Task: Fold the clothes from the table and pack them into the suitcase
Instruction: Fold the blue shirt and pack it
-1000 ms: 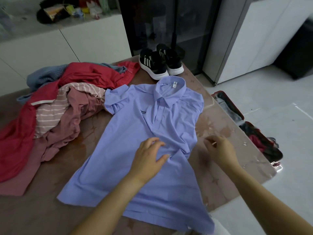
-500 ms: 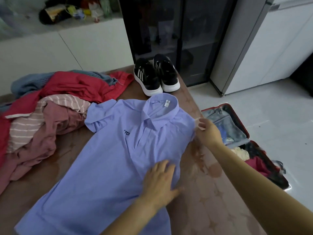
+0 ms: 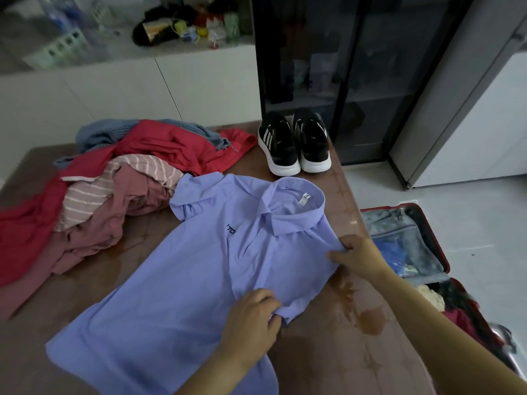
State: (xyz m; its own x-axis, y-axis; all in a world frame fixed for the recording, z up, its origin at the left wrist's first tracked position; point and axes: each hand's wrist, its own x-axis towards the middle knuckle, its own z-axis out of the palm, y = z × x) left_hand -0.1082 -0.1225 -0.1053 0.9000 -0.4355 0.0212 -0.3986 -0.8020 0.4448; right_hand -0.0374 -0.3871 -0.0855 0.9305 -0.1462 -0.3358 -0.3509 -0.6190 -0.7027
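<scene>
A light blue polo shirt (image 3: pixel 182 280) lies front up on the brown table (image 3: pixel 328 360), collar toward the far edge. Its right side is folded in over the chest. My right hand (image 3: pixel 356 256) pinches the folded edge near the right shoulder. My left hand (image 3: pixel 252 317) grips the folded sleeve lower down, fingers curled on the cloth. A heap of unfolded clothes (image 3: pixel 119 189), red, pink, striped and grey-blue, sits at the table's left. The red suitcase (image 3: pixel 427 252) lies open on the floor to the right, with clothes inside.
A pair of black sneakers (image 3: pixel 295 143) stands at the table's far right corner. A dark glass cabinet (image 3: pixel 328 67) and a grey appliance (image 3: pixel 456 95) stand behind. White floor lies to the right beyond the suitcase.
My left hand went from lying flat on the shirt to gripping the folded sleeve. My right hand moved inward along the folded right edge. The view shifted slightly.
</scene>
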